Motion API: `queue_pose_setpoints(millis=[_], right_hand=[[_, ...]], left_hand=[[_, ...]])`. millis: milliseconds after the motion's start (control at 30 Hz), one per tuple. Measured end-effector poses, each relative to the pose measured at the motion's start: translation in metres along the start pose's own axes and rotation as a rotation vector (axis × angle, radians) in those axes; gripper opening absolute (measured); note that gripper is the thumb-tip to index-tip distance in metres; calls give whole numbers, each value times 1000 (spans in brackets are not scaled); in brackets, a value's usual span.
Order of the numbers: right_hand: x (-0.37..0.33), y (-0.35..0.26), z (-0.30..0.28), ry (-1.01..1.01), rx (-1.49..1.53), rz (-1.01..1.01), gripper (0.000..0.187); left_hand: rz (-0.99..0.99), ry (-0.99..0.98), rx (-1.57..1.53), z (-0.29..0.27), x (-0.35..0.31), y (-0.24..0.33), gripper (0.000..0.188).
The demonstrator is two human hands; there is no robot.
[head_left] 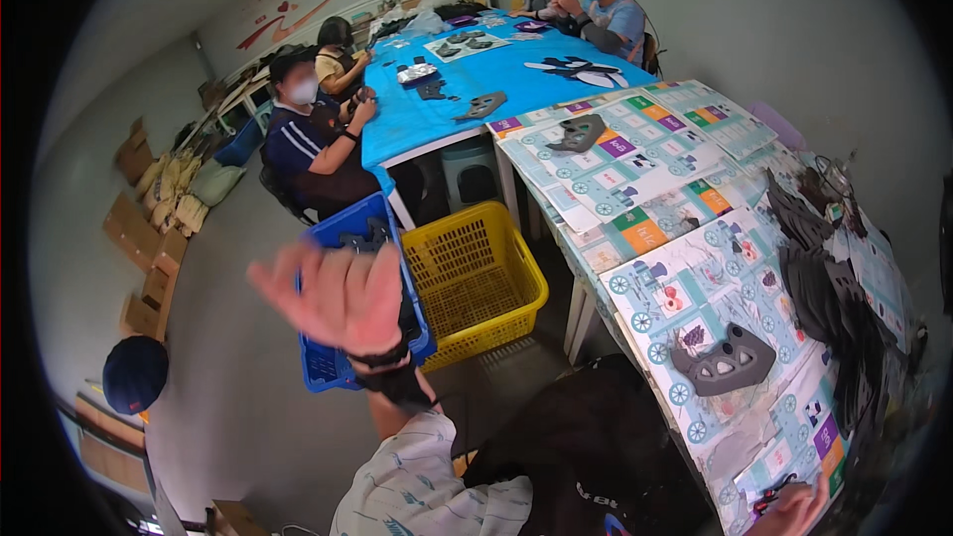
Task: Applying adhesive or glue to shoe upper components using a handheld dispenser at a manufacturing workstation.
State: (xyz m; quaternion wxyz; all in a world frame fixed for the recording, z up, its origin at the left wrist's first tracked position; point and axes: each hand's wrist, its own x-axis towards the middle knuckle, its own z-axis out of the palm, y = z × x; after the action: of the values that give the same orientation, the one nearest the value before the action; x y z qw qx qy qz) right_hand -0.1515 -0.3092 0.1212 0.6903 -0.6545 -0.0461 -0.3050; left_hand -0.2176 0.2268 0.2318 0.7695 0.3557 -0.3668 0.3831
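My left hand (342, 298) is raised over a blue plastic basket (316, 365), smeared a little by motion. Its fingers are apart and nothing shows in them. Dark grey moulded pieces (365, 236) lie inside that basket. At the lower right edge, my right hand (794, 511) is partly cut off by the picture. The fingers that show are stretched apart beside a small red and black tool (777, 492), whose kind I cannot make out. A dark grey moulded part (725, 362) with triangular openings rests on the patterned table just beyond my right hand.
A yellow plastic crate (531, 283) stands beside the blue basket. Long black strips (844, 308) are heaped along the right of the patterned table (645, 263). Another moulded part (578, 133) lies farther up. Several people sit around the blue-covered table (397, 134). Cardboard boxes (139, 233) line the left wall.
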Motion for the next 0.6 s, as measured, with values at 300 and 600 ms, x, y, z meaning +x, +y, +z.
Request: queue_pose_setpoints(millis=[300,600], right_hand=[[121,-132,45,-182,758,-100,45],[268,-126,-50,189,228,29,63]], left_hand=[[-339,127,85,-41,-75,-49,43],[-516,161,105,-54,-81,-93,60]])
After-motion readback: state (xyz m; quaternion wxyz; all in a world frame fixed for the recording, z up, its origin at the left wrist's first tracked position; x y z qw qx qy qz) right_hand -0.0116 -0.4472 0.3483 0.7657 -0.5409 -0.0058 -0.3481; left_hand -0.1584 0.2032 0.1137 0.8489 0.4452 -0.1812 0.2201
